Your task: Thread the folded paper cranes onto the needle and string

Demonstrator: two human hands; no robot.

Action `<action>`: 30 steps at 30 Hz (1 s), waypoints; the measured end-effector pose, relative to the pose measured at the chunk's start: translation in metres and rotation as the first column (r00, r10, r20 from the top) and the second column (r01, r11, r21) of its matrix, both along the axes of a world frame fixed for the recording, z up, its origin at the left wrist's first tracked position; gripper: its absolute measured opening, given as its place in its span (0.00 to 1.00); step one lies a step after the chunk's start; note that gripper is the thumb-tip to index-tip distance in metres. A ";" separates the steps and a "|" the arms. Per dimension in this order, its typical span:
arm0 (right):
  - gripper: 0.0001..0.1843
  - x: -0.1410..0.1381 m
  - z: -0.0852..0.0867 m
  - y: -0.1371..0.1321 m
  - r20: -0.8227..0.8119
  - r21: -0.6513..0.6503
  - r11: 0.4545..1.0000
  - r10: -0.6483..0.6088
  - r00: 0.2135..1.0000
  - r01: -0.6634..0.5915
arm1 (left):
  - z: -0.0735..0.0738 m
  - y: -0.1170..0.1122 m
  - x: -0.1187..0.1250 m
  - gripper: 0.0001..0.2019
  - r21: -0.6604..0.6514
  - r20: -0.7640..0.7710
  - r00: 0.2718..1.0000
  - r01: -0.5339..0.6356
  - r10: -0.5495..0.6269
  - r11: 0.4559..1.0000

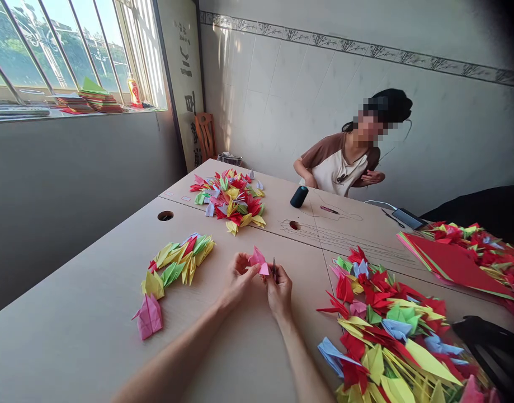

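Observation:
A small pink folded paper crane (259,261) is pinched in the fingers of my left hand (239,274), above the middle of the table. Close beside it, my right hand (281,288) is closed around a small dark pointed tool (274,267); its exact kind is hard to make out. Something small and reddish-brown shows between the two hands, too small to name. Left of my hands, a curved row of overlapping paper cranes (179,257) lies on the table, with a larger pink crane (149,317) at its near end.
Heaps of coloured paper cranes lie ahead (234,201) and at the right (391,324). Coloured paper sheets (453,263) rest by another heap. A dark thread spool (299,197), a red cutter (329,210) and loose threads lie near a person (344,157) across the table (93,324).

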State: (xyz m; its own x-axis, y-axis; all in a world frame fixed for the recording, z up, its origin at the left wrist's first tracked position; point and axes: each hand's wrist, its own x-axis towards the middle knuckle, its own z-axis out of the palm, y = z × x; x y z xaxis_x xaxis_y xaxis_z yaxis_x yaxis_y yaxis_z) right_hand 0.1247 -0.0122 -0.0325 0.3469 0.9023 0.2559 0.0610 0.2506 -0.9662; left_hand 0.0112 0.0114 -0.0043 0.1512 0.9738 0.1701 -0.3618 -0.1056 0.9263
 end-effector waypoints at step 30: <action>0.11 -0.010 0.009 -0.007 0.449 0.139 0.988 -0.117 0.886 0.060 | -0.007 0.005 -0.005 0.11 0.317 -0.202 0.963 -0.111 0.181 0.942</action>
